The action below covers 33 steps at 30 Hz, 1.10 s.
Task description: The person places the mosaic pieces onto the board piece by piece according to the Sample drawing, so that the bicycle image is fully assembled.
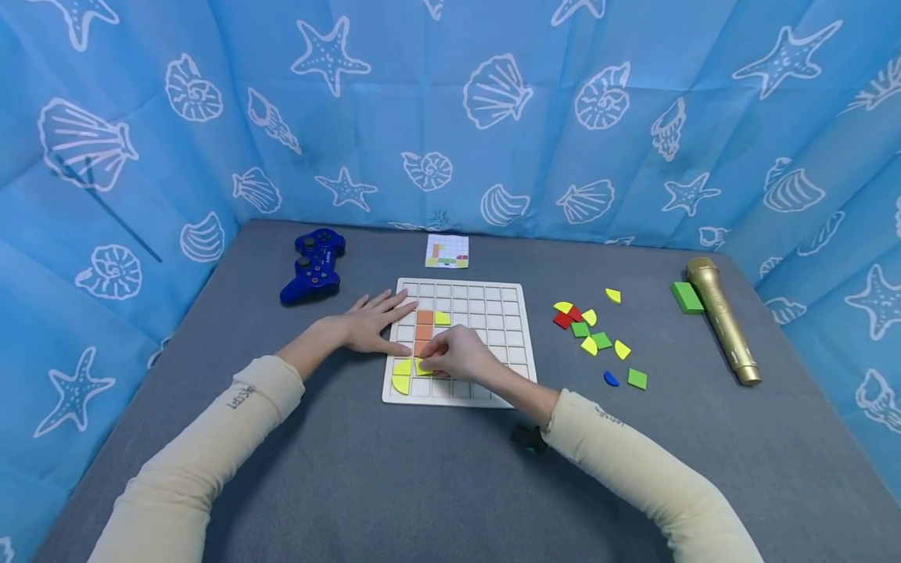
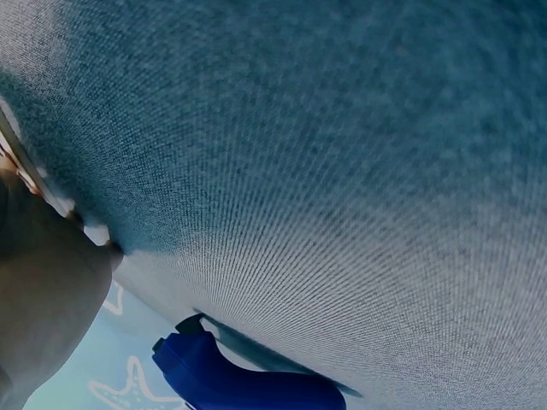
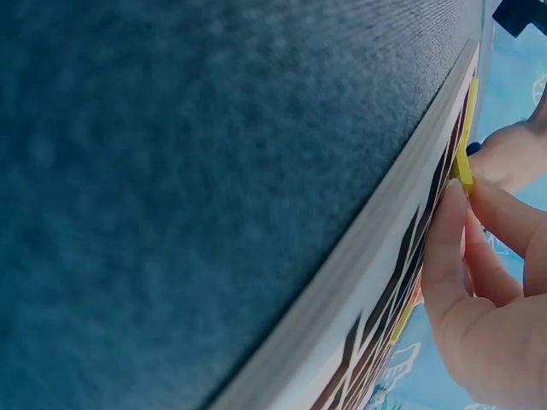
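A white grid board (image 1: 496, 322) lies on the table under both hands. My left hand (image 1: 369, 324) rests on its left edge with the fingers spread and straight; in the left wrist view only part of that hand (image 2: 51, 290) shows. With thumb and fingertips, my right hand (image 1: 461, 353) pinches a small yellow piece (image 3: 463, 166) at the board's lower left. Orange squares (image 1: 425, 331) form a column just above it. Yellow quarter-circle pieces (image 1: 401, 383) sit to its left, and another yellow piece (image 1: 442, 318) lies right of the column's top.
A pattern card (image 1: 447, 252) lies behind the board. Loose pieces, including a green square (image 1: 637, 378) and a blue piece (image 1: 611, 378), are scattered to the right. Farther right are a green block (image 1: 686, 298) and a gold microphone (image 1: 725, 320). A blue game controller (image 1: 314, 266) lies at left.
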Motion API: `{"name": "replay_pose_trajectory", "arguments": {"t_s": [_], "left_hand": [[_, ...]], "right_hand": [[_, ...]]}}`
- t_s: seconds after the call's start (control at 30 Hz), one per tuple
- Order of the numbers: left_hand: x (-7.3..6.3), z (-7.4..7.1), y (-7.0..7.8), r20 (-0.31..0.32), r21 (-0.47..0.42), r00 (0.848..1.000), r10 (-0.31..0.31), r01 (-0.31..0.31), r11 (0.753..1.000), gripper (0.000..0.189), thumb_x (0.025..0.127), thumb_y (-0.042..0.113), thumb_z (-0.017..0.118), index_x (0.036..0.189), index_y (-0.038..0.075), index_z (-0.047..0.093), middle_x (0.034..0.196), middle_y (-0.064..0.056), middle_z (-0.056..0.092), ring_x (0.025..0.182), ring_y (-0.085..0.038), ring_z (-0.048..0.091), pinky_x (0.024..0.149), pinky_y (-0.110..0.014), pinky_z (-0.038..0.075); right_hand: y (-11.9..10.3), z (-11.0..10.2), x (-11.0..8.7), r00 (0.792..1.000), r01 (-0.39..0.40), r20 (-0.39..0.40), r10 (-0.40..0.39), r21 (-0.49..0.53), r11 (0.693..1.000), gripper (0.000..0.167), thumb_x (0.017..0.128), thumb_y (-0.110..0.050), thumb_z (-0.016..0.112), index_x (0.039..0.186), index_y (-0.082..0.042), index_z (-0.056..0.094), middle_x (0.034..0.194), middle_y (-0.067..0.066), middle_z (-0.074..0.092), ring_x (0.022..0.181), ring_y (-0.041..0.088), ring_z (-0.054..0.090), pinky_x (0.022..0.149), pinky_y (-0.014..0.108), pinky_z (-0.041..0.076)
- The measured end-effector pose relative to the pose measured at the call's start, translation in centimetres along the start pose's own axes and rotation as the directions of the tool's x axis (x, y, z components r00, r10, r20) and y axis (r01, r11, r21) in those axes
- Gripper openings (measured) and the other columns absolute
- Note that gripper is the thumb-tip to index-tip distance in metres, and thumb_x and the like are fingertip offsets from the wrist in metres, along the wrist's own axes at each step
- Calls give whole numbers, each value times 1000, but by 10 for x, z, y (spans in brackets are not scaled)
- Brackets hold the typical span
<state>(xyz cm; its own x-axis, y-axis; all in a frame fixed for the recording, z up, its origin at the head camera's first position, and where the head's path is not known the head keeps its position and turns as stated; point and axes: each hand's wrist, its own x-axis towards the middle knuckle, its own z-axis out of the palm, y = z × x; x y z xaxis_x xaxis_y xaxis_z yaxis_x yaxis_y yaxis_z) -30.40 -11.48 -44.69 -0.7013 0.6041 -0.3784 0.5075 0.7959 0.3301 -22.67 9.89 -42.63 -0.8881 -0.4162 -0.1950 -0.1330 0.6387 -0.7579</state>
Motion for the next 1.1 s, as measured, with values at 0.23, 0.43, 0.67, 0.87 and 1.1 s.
{"name": "replay_pose_trajectory", "arguments": {"t_s": [0.23, 0.43, 0.67, 0.87, 1.1], "left_hand": [[4, 3, -3, -8, 23, 1000, 5, -5, 1000, 97, 80, 78, 45, 154, 31, 3, 159, 3, -10, 143, -25, -10, 110, -53, -6], [4, 3, -3, -5, 28, 1000, 6, -6, 1000, 96, 81, 77, 45, 154, 31, 2, 159, 3, -10, 143, -24, -11, 110, -53, -7], [3, 3, -3, -2, 17, 1000, 10, -10, 1000, 97, 81, 77, 46, 154, 30, 3, 159, 3, -10, 143, -25, -11, 110, -54, -6], [3, 3, -4, -3, 25, 1000, 7, -7, 1000, 97, 81, 78, 45, 154, 31, 3, 159, 4, -10, 143, -25, -11, 110, -54, -6], [1, 1, 0, 10, 15, 1000, -8, 8, 1000, 98, 80, 78, 46, 154, 32, 2, 159, 4, -10, 143, -24, -12, 110, -52, -7]], "right_hand": [[3, -1, -3, 1000, 11, -19, -11, 7, 1000, 8, 87, -13, 71, 91, -6, 75, 72, -1, 67, 62, 11, 63, 56, 25, 51], [2, -1, -5, 1000, -8, -9, 9, 59, 998, 11, 90, -14, 69, 93, -5, 75, 73, 1, 67, 65, 12, 64, 58, 26, 52], [2, -1, -6, 1000, -5, -13, 5, 71, 997, 13, 91, -16, 67, 95, -7, 75, 75, 0, 68, 66, 12, 63, 58, 26, 52], [5, -5, -4, 999, -41, 29, 39, 109, 993, 18, 94, -21, 63, 99, -7, 74, 78, 0, 68, 69, 12, 65, 61, 27, 53], [13, -27, -10, 973, -150, 214, 87, 294, 944, 28, 97, -25, 59, 116, -6, 67, 95, 8, 67, 84, 19, 63, 76, 31, 53]]}}
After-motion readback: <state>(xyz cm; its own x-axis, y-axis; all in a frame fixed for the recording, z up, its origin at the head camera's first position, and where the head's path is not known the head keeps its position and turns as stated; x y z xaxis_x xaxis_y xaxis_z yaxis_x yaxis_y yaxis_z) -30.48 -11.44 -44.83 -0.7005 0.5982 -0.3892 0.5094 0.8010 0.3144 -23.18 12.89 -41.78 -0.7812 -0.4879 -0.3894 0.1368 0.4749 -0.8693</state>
